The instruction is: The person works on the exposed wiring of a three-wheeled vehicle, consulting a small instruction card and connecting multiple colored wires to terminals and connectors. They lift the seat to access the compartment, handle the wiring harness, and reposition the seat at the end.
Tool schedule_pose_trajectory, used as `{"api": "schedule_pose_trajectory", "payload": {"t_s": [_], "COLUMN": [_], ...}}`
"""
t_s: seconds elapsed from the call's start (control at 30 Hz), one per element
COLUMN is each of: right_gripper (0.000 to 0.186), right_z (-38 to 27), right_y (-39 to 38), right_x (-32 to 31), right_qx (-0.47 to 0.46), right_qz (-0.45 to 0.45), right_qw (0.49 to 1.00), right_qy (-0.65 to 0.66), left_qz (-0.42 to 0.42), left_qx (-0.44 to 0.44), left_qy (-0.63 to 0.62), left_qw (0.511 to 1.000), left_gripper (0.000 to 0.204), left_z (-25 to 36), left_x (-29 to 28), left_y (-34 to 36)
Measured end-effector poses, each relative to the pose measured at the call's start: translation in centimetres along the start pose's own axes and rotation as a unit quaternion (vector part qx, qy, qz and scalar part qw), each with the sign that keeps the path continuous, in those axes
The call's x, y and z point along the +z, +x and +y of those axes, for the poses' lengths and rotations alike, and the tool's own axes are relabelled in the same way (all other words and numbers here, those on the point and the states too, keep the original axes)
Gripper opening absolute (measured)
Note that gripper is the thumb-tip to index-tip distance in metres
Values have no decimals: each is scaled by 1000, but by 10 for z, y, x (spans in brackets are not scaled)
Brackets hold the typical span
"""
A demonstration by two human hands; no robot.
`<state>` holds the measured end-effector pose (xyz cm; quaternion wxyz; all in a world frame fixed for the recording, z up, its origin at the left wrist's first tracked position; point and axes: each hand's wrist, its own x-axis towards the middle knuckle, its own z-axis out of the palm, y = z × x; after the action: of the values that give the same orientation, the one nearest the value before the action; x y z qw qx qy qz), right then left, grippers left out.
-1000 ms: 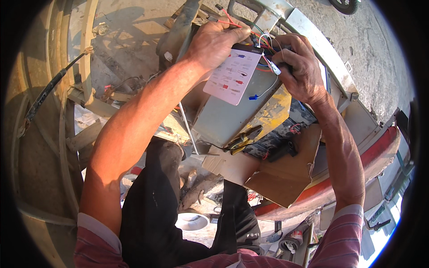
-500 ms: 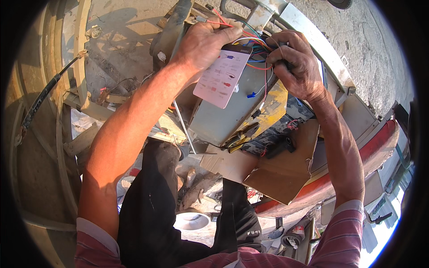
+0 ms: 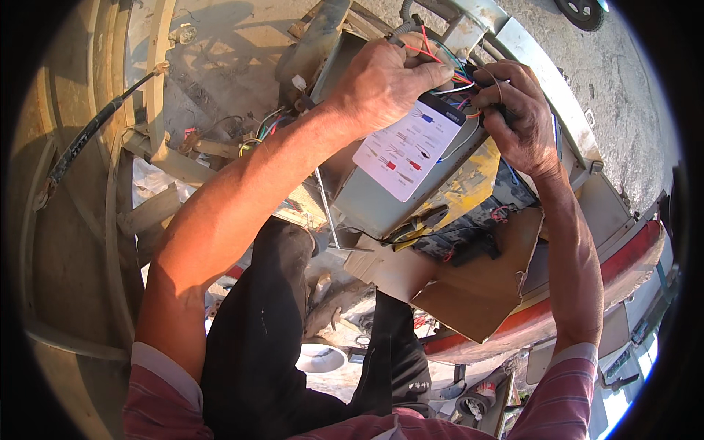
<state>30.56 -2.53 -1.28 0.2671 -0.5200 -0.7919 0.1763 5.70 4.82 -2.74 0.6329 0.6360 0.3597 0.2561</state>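
Observation:
My left hand (image 3: pixel 392 82) is closed in a pinch on a bundle of thin coloured wires (image 3: pixel 463 78), red, white, green and blue among them. On the bundle's other side my right hand (image 3: pixel 522 121) has its fingers curled round the wires, and a dark piece lies partly hidden in its grip. Below my left hand hangs a white instruction card (image 3: pixel 411 150) with a black top edge and small pictures of wires and plugs; what holds it up is hidden. Behind it stands a grey metal box (image 3: pixel 374 198).
Pliers (image 3: pixel 419 224) with yellow handles lie beside a worn yellow and black panel (image 3: pixel 466 189). Bent cardboard (image 3: pixel 477 290) sits nearer me. A wooden frame (image 3: pixel 156 88) and a black cable (image 3: pixel 84 139) are at left. A pale metal rail (image 3: pixel 546 81) curves along the far right.
The whole scene has shifted slightly right in view. The card has turned to show its pictures more clearly. Both hands keep hold of the wires.

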Motion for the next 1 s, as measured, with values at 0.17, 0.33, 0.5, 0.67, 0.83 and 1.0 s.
{"api": "schedule_pose_trajectory", "payload": {"t_s": [0.17, 0.33, 0.5, 0.67, 0.83, 1.0], "right_gripper": [24, 22, 22, 32, 41, 40], "right_z": [0, 2, 3, 2, -8, -26], "right_y": [0, -1, -2, -1, 0, 7], "right_x": [-2, -1, -3, -4, -6, -2], "right_qx": [5, 2, 24, 50, 110, 12], "right_qz": [-5, -6, -11, 9, 43, 59], "right_qw": [1000, 1000, 999, 998, 985, 997], "right_qy": [-4, 1, 22, 43, 123, 48], "left_qz": [19, 46, 9, -70, -69, -45], "left_qx": [259, 407, 359, 126, 224, 343], "left_qy": [213, 320, 310, 114, 209, 314], "left_qw": [942, 854, 880, 983, 949, 884], "left_gripper": [10, 21, 13, 15, 14, 14], "left_z": [-2, -10, -7, -4, -12, -20], "left_x": [6, 3, 3, 9, 11, 15], "left_y": [-3, 3, -4, -8, -7, -4]}}
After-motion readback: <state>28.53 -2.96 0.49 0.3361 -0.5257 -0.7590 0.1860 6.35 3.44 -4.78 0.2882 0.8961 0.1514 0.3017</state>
